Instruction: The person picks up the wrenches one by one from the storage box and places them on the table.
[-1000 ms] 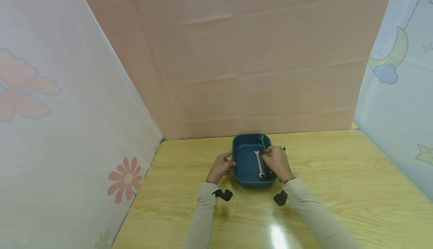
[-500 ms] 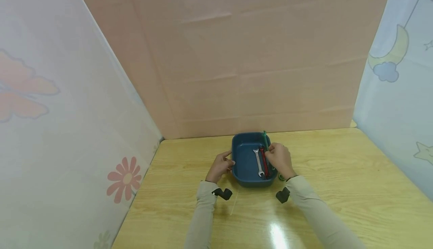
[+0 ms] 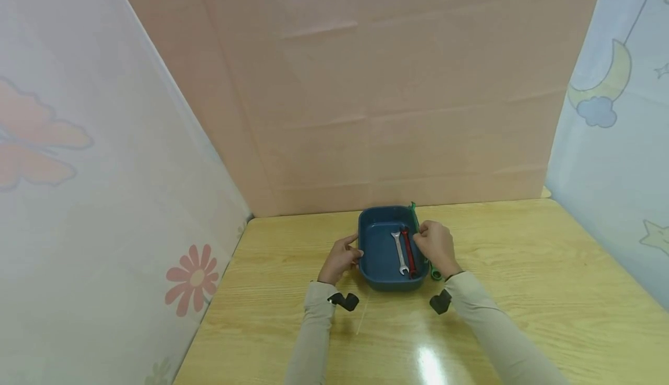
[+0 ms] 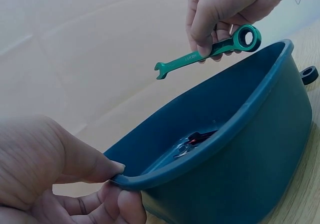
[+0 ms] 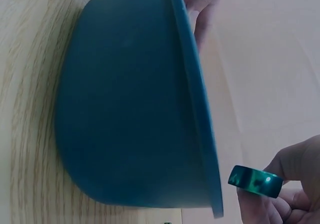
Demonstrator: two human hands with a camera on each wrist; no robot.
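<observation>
The green wrench (image 4: pixel 186 60) is in the air above the right rim of the blue bin (image 4: pixel 265 149), its shaft gripped by the right hand (image 4: pixel 225 6). It should be stiff, solid and slightly slippery, so the mid-shaft seems the safest hold. The left hand (image 3: pixel 340 260) pinches the left rim. Inside lie a red wrench (image 3: pixel 409 253) and a silver wrench (image 3: pixel 400 252). Outside, a dark ring (image 4: pixel 314 75) shows, perhaps some tool's end.

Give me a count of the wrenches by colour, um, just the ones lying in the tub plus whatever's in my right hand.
Silver wrench: 1, in the tub
Red wrench: 1, in the tub
Green wrench: 1, in your right hand
Total: 3
</observation>
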